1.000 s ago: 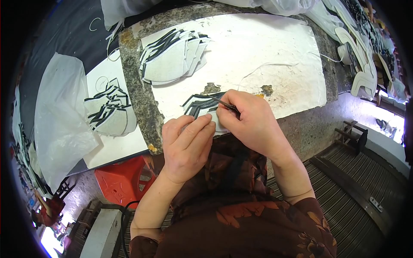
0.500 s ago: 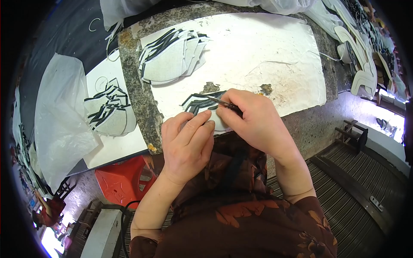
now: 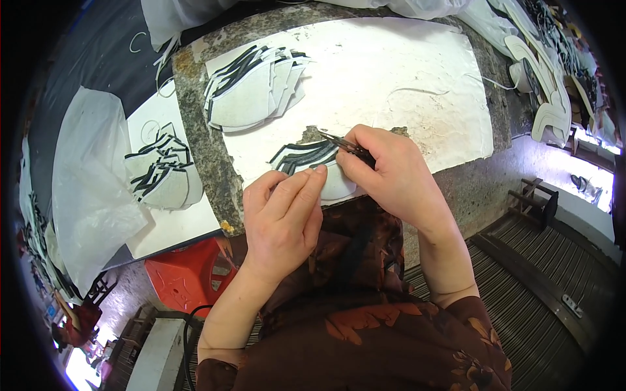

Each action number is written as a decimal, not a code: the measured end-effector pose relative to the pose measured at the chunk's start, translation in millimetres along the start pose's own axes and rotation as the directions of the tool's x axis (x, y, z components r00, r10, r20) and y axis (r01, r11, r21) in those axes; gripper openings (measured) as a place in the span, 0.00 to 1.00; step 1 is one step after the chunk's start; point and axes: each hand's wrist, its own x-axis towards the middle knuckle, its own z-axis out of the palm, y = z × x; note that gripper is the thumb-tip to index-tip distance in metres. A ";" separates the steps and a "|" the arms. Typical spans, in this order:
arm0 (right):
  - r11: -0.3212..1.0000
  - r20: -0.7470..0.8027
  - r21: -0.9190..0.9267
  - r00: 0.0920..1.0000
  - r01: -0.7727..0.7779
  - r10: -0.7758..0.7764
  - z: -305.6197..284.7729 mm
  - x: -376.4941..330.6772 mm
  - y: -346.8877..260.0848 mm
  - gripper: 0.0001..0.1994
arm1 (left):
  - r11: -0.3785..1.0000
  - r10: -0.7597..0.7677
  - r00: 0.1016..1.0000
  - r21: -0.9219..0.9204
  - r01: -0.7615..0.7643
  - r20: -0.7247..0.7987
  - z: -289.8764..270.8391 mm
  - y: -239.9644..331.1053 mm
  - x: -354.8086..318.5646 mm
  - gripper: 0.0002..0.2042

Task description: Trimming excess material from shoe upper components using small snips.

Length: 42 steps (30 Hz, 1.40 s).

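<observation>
In my right hand is a small pair of dark metal thread snips, with their tips at the black edging near the table's front. My left hand bends its fingers over a small stack of pale grey fabric pieces with black edging, pressing it against the white sheet; its thumb is mostly hidden. The fingertips of both hands are close together. A fanned pile of like pieces lies farther back on the left.
The white sheet covers a worn stone slab. More edged pieces lie on a board at the left, beside a clear plastic bag. A thread spool stands at the right. Below the table is a red stool.
My right hand has drawn slightly right and away from me, and the snips' tips have shifted along the black edging. More of the edging shows. My left hand stays on the pieces.
</observation>
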 end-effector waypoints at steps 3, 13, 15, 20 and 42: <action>1.000 0.012 0.001 1.000 0.000 0.000 -1.7 -0.3 1.7 0.09 | 1.000 -0.008 1.000 0.011 0.008 0.028 -1.6 2.7 2.0 0.22; 0.998 0.014 0.005 0.998 0.065 -0.065 -10.8 2.6 8.4 0.09 | 0.994 0.006 0.998 0.108 -0.012 0.057 0.1 5.6 1.5 0.26; 0.997 0.010 0.001 0.997 0.081 -0.081 -12.2 3.7 9.0 0.09 | 0.993 0.007 0.998 0.114 -0.014 0.060 0.6 6.2 1.2 0.27; 0.996 0.017 -0.021 0.996 0.089 -0.089 -16.5 5.2 12.8 0.09 | 0.991 0.002 0.995 0.136 -0.016 0.103 -0.4 9.2 3.9 0.28; 0.998 -0.055 -0.064 0.998 -0.019 0.016 -17.1 11.6 23.7 0.11 | 0.971 -0.026 0.984 0.239 -0.017 0.175 1.8 20.0 12.9 0.31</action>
